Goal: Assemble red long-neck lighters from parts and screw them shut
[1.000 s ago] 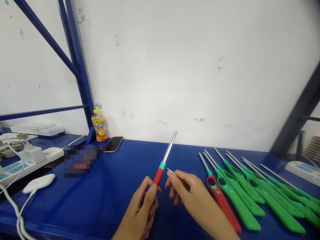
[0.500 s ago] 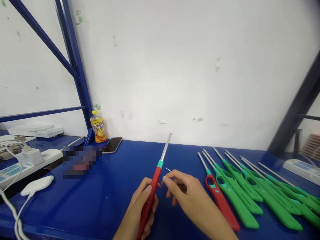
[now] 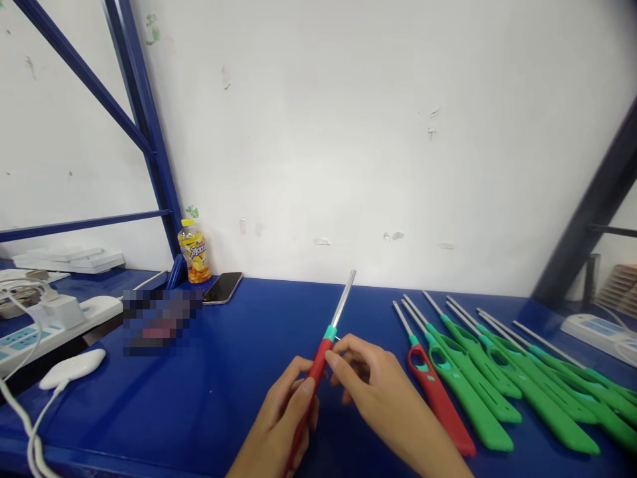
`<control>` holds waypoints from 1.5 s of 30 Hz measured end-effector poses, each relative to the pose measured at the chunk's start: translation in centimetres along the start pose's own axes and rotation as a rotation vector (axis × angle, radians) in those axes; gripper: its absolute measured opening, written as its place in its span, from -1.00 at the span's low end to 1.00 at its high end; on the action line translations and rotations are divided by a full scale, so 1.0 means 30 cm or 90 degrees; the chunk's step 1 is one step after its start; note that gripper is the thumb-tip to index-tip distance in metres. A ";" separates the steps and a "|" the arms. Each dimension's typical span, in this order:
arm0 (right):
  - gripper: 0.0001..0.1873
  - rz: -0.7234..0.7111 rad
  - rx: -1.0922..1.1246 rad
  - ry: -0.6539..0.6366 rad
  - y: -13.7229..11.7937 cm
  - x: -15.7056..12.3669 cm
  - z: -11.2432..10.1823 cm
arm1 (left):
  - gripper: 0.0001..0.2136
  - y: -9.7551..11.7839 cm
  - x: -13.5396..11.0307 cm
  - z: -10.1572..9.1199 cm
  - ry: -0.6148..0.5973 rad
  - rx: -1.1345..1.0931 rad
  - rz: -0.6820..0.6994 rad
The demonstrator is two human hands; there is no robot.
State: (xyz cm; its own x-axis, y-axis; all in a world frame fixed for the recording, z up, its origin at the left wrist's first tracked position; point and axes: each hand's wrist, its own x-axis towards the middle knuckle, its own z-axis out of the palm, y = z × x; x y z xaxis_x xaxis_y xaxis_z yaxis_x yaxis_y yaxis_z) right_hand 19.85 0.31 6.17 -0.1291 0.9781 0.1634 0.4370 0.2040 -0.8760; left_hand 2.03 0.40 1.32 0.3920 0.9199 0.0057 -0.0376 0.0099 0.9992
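My left hand point(image 3: 281, 415) is wrapped round the body of a red gas lighter point(image 3: 321, 358), whose silver tube point(image 3: 343, 299) points up and away, with a turquoise collar at its base. Right beside the collar, my right hand point(image 3: 381, 392) pinches a thin metal pin point(image 3: 338, 339), of which only the tip shows. Its fingertips are close against the lighter's side; whether they touch it I cannot tell. To the right of this hand lies another red lighter point(image 3: 440, 401), next to a row of several green lighters point(image 3: 468, 392) with their tubes toward the wall.
At the back left of the blue table point(image 3: 209, 372) stand a yellow-capped drink bottle point(image 3: 195, 252) and a dark phone point(image 3: 223, 288). A white power strip point(image 3: 30, 335), cables and a white charger point(image 3: 73, 368) occupy the left side. A white wall rises behind.
The lighter in my left hand has shifted right and tilted more to the right. Its collar and the pin in my right hand are now close together.
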 end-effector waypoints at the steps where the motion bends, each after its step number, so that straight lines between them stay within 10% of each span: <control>1: -0.68 -0.001 0.001 0.001 -0.001 0.000 0.000 | -0.45 -0.002 0.001 -0.001 0.001 0.003 -0.001; 45: -0.83 0.091 0.176 -0.241 0.005 -0.010 0.033 | -0.45 -0.031 0.017 -0.016 -0.008 0.035 0.007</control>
State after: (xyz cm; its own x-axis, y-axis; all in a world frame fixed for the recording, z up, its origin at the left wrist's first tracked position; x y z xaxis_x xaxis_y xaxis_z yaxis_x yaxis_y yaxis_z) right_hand 19.07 0.01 5.54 -0.4224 0.9010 -0.0986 0.2284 0.0006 -0.9736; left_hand 1.82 1.06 0.37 0.4040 0.9146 0.0169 0.0082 -0.0221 0.9997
